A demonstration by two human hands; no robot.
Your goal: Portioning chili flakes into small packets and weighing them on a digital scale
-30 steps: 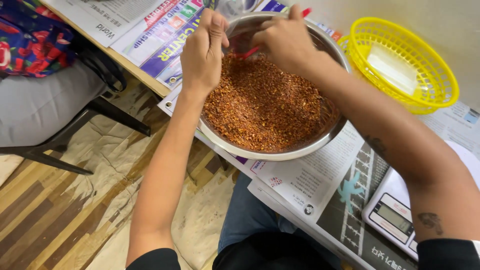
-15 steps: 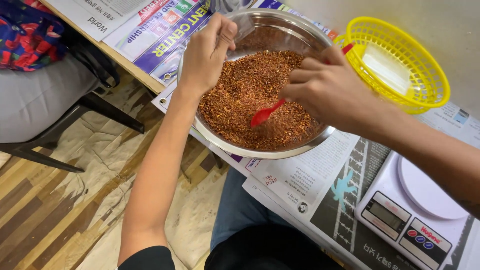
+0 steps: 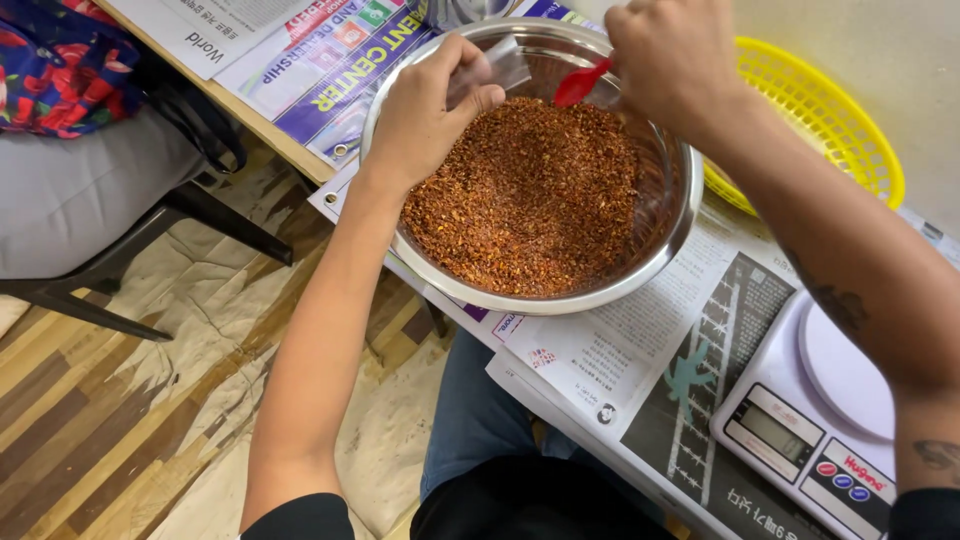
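I take this for a makeshift food-packing spot in a home or small shop: a table (image 3: 300, 165) spread with newspapers (image 3: 610, 350), a steel bowl (image 3: 680, 215) of red flakes (image 3: 530, 200), a digital scale (image 3: 810, 420), a yellow basket (image 3: 830, 120), a chair (image 3: 90, 200), wood floor (image 3: 90, 420).
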